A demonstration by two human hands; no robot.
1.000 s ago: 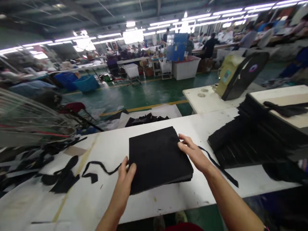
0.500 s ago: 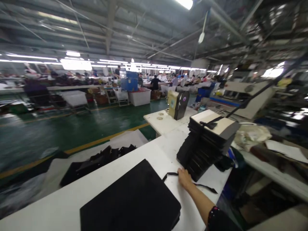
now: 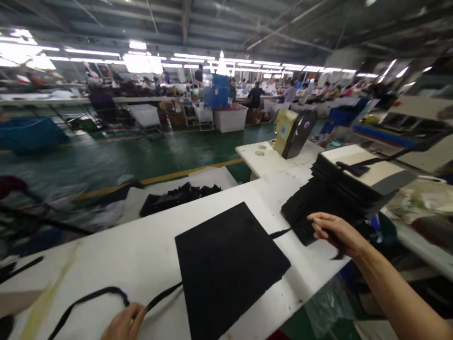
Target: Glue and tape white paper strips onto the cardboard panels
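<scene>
A flat stack of black square foam sheets [image 3: 226, 264] lies on the white table [image 3: 141, 250] in front of me. My right hand [image 3: 336, 231] reaches right to a slanted pile of black sheets [image 3: 318, 208]; its fingers curl on the pile's lower edge and a thin black strip [image 3: 279, 233]. My left hand [image 3: 123, 323] shows at the bottom edge, fingers closed on a long black strip [image 3: 106, 295] that runs across the table to the square stack.
A board with a black strap [image 3: 368, 170] tops the slanted pile. A tan and black box [image 3: 293, 132] stands on a small white table behind. Black offcuts [image 3: 180, 196] lie on sheets past the table's far edge. Green floor, bins and seated workers fill the background.
My right hand has left the square stack and gone to the slanted pile on the right. My left hand has let go of the stack's corner and now grips the long strip. The view swung right, then partly back.
</scene>
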